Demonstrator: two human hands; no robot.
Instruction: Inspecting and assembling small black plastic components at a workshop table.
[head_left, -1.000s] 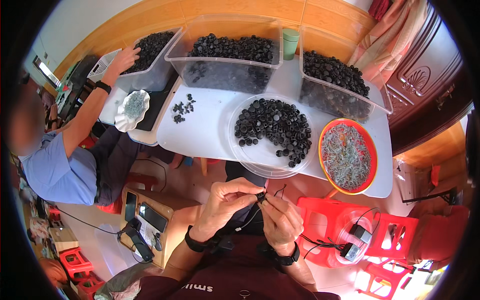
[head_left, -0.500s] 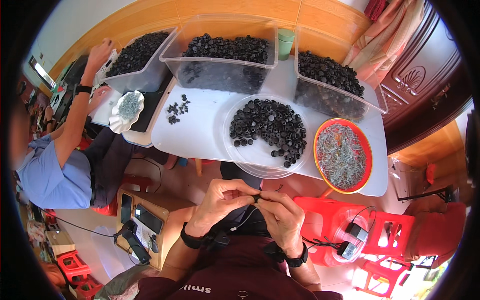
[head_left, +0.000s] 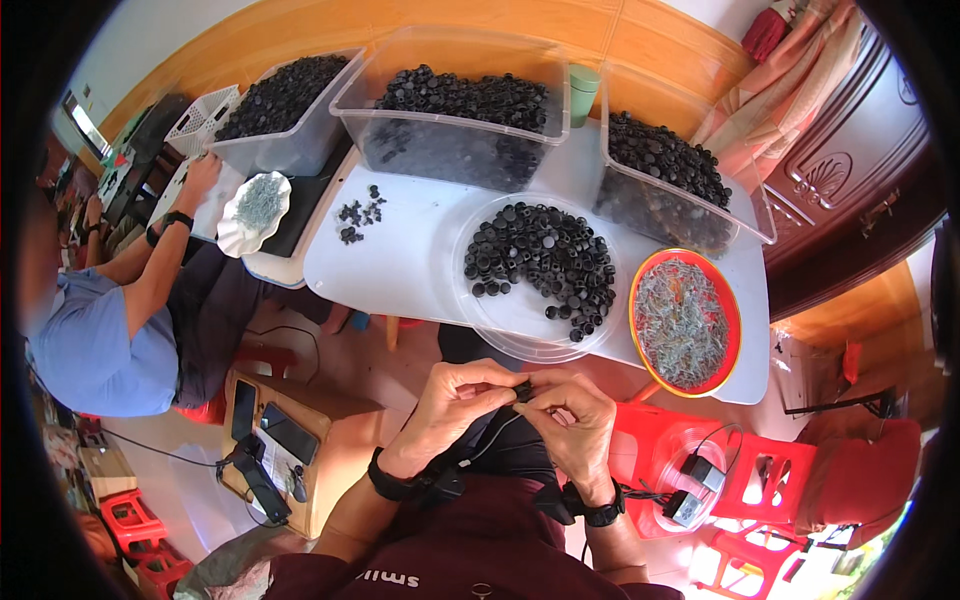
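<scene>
Just off the table's near edge, my left hand (head_left: 457, 402) and my right hand (head_left: 572, 415) meet fingertip to fingertip. Pinched between them is a small black plastic part (head_left: 522, 391), mostly covered by the fingers. Beyond my hands lies a round clear tray (head_left: 508, 337) with many loose black round plastic parts (head_left: 540, 262) in it. To its right stands a red bowl with an orange rim (head_left: 733, 345), full of thin silvery metal pieces (head_left: 682, 322). A small cluster of black parts (head_left: 358, 214) is spread on the white table (head_left: 400, 270).
Large clear bins (head_left: 450, 150) of black parts line the back. At left, a person in a blue shirt (head_left: 100, 340) works beside a white scalloped dish (head_left: 240, 240). A cardboard box (head_left: 335, 470) with phones sits by my left arm; red stools (head_left: 640, 450) stand right, one bearing black adapters.
My hands stay together on the black part, the right fingers shifting their grip slightly. The person at left has lowered a raised hand from the bin toward the table.
</scene>
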